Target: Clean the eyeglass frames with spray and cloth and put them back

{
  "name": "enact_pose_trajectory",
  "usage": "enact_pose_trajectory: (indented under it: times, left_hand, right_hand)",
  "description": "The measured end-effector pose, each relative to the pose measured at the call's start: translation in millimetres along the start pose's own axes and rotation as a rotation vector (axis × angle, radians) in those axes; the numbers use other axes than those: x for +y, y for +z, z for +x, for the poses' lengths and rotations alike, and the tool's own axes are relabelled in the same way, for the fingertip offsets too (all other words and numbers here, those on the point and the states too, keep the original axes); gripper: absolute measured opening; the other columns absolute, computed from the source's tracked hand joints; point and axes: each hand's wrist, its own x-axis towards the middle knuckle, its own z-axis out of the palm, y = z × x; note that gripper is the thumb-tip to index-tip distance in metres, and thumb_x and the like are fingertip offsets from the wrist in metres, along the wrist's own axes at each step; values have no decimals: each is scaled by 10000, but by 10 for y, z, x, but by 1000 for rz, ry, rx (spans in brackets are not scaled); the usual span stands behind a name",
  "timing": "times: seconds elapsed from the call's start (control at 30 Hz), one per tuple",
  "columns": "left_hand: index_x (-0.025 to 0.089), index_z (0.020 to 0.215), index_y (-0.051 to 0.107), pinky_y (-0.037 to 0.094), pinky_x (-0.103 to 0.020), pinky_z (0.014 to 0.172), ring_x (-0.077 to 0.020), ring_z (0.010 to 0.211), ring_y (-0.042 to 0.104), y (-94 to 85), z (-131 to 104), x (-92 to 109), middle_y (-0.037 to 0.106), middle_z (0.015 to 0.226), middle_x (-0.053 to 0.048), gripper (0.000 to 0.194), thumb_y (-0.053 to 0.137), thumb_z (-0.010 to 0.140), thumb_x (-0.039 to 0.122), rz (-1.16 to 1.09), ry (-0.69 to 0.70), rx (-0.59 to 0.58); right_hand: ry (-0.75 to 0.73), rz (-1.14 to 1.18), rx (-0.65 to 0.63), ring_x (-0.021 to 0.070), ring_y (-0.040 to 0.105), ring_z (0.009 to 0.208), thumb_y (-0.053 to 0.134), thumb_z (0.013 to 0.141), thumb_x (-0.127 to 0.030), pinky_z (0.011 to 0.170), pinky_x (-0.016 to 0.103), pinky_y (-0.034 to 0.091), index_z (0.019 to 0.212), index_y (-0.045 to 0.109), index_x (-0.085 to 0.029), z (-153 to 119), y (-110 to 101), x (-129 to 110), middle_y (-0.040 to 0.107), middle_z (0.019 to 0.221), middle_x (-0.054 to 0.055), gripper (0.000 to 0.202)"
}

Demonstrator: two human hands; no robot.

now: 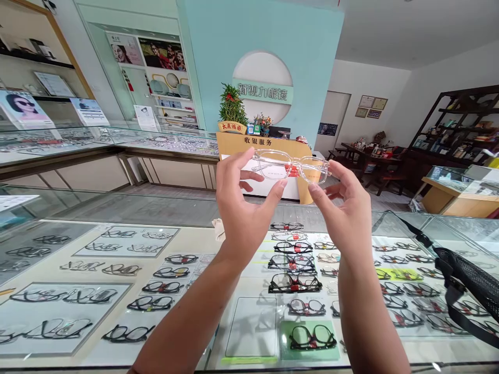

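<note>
A pair of clear-framed eyeglasses (295, 162) is held up in front of me, above the glass counter, with a red label showing at the middle. My left hand (244, 200) grips its left side, the thumb under the left lens rim and a fingertip at the upper left corner. At the other end my right hand (345, 205) pinches the right corner between thumb and fingers. Under my arms, black-framed eyeglasses (295, 283) lie in rows inside the display case, several with red labels. One dark pair (312, 337) rests on a green card.
The glass display counter (249, 330) spans the foreground. A black mesh bag with a strap (463, 275) lies on its right side. Beyond stand a wooden cashier desk (230, 143) with a plant (232, 106), and more glass showcases (163, 143) on the left.
</note>
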Motion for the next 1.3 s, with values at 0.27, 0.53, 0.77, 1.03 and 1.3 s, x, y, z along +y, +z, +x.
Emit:
enact_pose_trajectory:
  times: [0.27,0.53,0.77,1.03,1.3]
  left_hand:
    - [313,1447,664,604,-422,830,-198,927,728,-16,-25,40,669,1459,-94,606,911,894,343,25,54,20]
    - [331,1438,669,622,-428,841,-202,939,732,-15,-31,55,673,1454,-95,595,914,897,367,38,42,22]
    - [319,1462,654,602,-383,795,-170,907,716,20,-49,-18,655,1418,-92,641,926,884,273,16,160,57]
    - [326,1482,639,598,-369,782,-167,909,708,28,-50,-71,648,1413,-92,664,938,890,289,28,202,57]
    - [321,1468,649,592,-371,794,-166,915,707,24,-47,-66,648,1400,-89,652,942,886,289,28,181,53]
  right_hand:
    - [81,89,-15,194,737,883,838,921,-405,818,431,644,1460,738,-276,23,24,4,777,1467,119,564]
    - [83,73,-29,203,738,897,823,937,-416,845,457,630,1467,731,-275,19,23,16,774,1467,126,556]
    - [117,55,-56,228,752,938,811,939,-433,867,472,625,1463,730,-268,28,15,-17,766,1475,131,555]
    - [133,52,-69,238,756,946,798,946,-443,886,496,615,1449,733,-275,32,7,-32,761,1475,123,535]
    - [119,48,-55,237,759,957,799,946,-450,876,483,611,1427,736,-276,30,16,-15,768,1458,126,515]
